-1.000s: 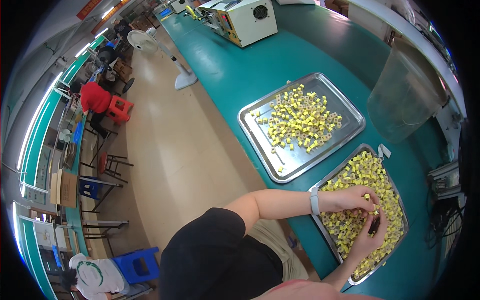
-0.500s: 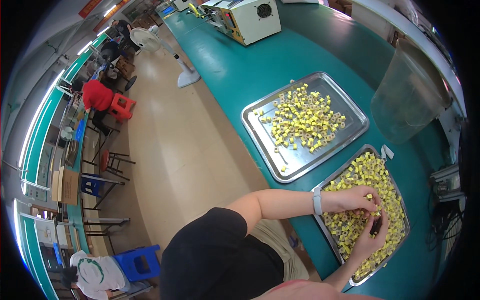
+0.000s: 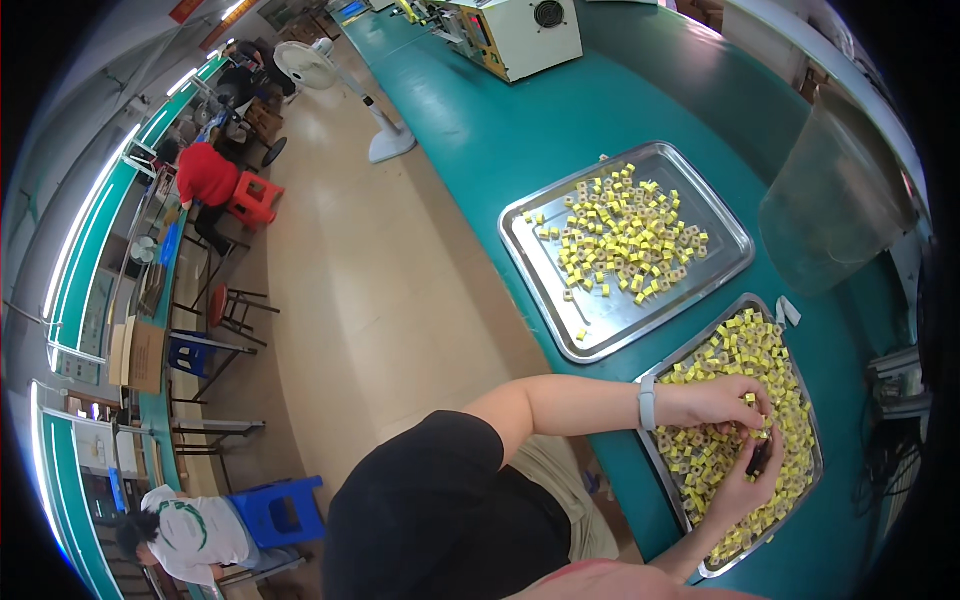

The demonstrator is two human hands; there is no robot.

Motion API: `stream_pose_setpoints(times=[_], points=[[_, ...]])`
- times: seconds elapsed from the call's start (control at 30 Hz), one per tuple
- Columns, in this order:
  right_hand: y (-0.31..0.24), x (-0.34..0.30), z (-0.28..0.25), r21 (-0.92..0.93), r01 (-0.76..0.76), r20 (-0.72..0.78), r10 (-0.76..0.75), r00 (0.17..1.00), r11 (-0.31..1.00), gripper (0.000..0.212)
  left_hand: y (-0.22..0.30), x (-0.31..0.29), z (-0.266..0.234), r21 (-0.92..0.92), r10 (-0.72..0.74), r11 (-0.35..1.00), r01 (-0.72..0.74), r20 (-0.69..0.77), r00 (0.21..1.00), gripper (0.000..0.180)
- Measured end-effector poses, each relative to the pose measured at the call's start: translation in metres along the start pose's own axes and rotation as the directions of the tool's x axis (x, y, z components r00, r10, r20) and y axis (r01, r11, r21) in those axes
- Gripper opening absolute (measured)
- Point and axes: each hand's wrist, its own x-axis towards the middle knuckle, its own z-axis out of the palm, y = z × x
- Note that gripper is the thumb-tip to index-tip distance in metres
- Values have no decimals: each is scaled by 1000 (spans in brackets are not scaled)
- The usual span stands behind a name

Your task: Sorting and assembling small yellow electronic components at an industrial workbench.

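Compared with half a second earlier, the whole scene sat a little farther right, and the machine point(image 3: 540, 45) and fan point(image 3: 305, 65) also stood higher. The machine's top was now cut by the upper edge. Both hands kept almost the same pose over the nearer tray point(image 3: 700, 337), and the blocks in the farther tray point(image 3: 615, 325) showed no clear change.

The left hand point(image 3: 715, 400), with a pale band point(image 3: 647, 402) at the wrist, had its fingers bent inward and closed on a small yellow block point(image 3: 750, 399). The right hand point(image 3: 745, 485) faced it from below, fingers wrapped around a small dark thing point(image 3: 759, 458). The hands met near the tray's middle, above the heap of yellow blocks point(image 3: 720, 525).

The fingers hid much of the dark thing, so its kind could not be told, nor whether the fingertips of both hands touched. The hands and left wrist covered part of the heap; the right forearm ran off the lower edge.

The dark thing's visible length slanted from upper right to lower left. The held block was too small to show a clear long axis; the loose blocks pointed every way.
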Motion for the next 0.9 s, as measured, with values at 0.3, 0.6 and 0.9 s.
stream_pose_setpoints(times=[0.3, 0.6, 0.9], points=[[2, 1, 0, -10, 15, 4, -15, 1000, 1000, 36, 0, 1, 1, -10, 23, 1000, -23, -23, 999, 26], [4, 1, -2, -12, 36, 10, -36, 999, 999, 36, -2, 3, 1, 8, 10, 1000, -10, -25, 1000, 25], [2, 2, -1, -17, 18, 11, -18, 1000, 1000, 36, -4, 5, -1, -12, 7, 1000, -7, -9, 1000, 25]])
